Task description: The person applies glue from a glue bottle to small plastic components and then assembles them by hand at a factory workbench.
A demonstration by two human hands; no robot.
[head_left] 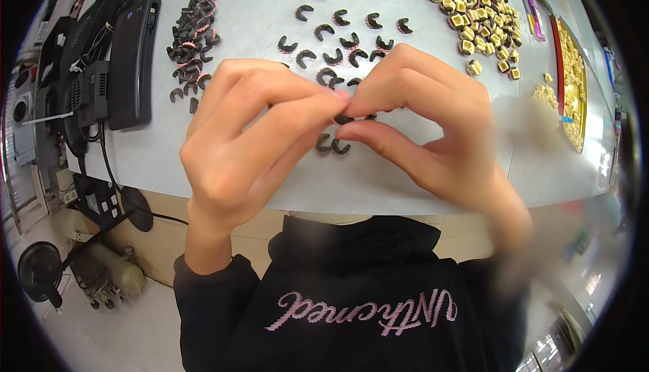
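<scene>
Grey table [419, 186]: right hand [439, 115] pinches a small dark piece [344, 120] above its middle; left hand [230, 128] fingertips meet there, grip hidden, cannot tell. Black device [132, 64] lies along left edge, yellow-and-black pieces [466, 17] at far right corner, red-rimmed tray [559, 67] at right edge. Beige cylinder [127, 277] stands on pale floor [128, 338] below.

Workshop: grey worktable [304, 193], dark curved parts [195, 30], heaped cream pieces [460, 19].
</scene>
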